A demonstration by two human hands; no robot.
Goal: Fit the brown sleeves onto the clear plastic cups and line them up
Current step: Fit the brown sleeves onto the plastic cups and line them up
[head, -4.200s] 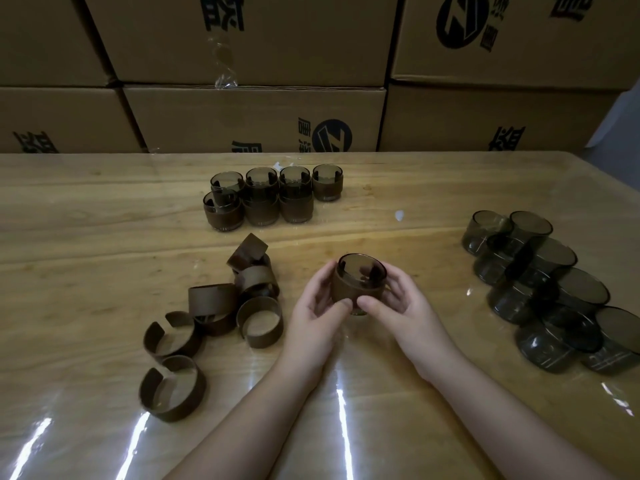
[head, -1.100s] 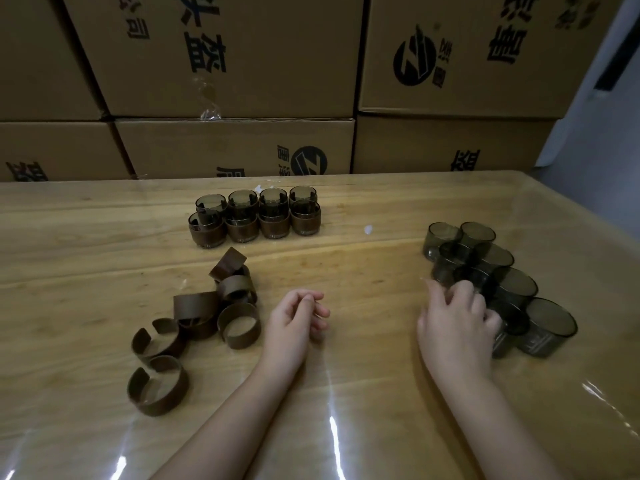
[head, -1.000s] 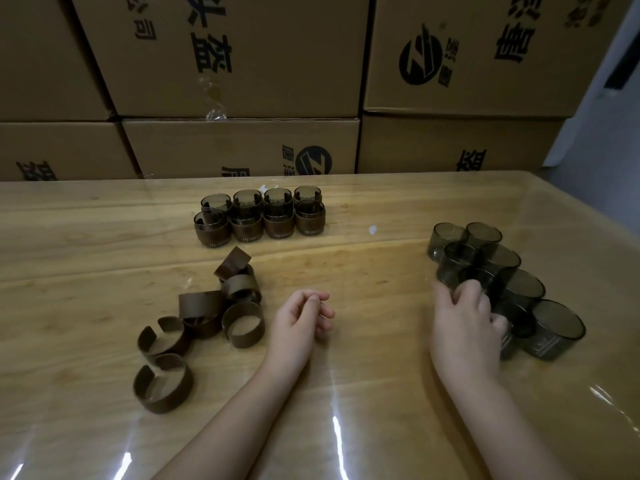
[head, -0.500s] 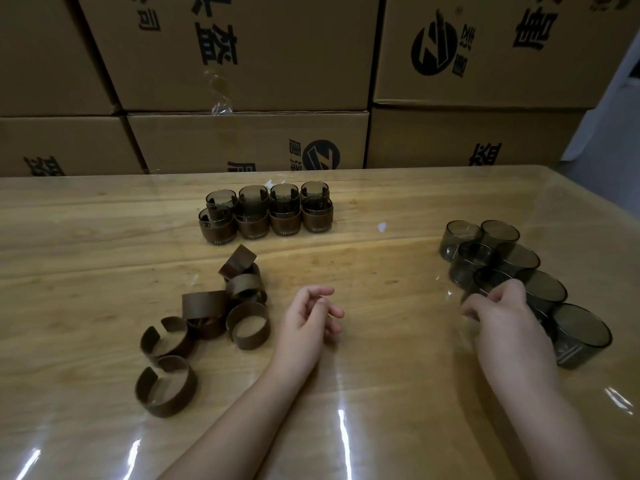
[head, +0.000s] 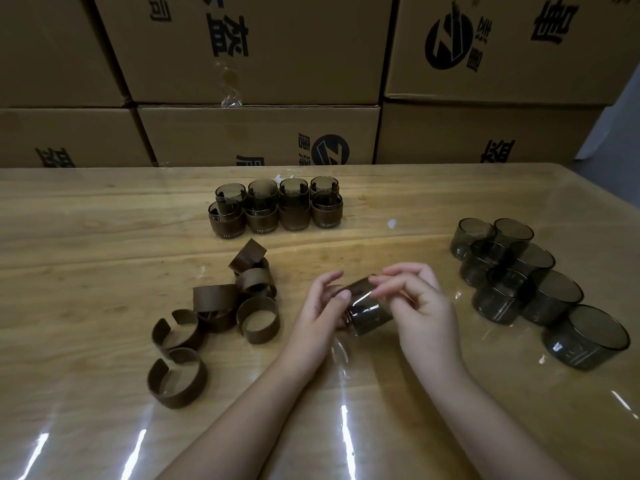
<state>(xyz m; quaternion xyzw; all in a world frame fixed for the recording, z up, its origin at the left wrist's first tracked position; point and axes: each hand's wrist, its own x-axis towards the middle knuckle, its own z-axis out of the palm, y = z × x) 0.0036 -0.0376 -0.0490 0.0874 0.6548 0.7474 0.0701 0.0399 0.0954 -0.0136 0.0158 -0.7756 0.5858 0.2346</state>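
Between both hands, just above the table's middle, lies a bare smoky clear cup (head: 369, 311) tipped on its side. My right hand (head: 420, 306) pinches its upper rim with fingertips. My left hand (head: 320, 306) holds its other end with thumb and curled fingers. Several loose brown sleeves (head: 221, 306) lie in a heap to the left. Several sleeved cups (head: 277, 207) stand in two rows at the back. A cluster of bare cups (head: 530, 282) sits on the right.
The wooden table (head: 86, 237) has a glossy clear cover. Stacked cardboard boxes (head: 256, 64) form a wall right behind its far edge. The table's right edge runs diagonally past the bare cups.
My right hand took one cup from the right cluster and brought it to the middle. My left hand rose off the table and now holds the cup too.
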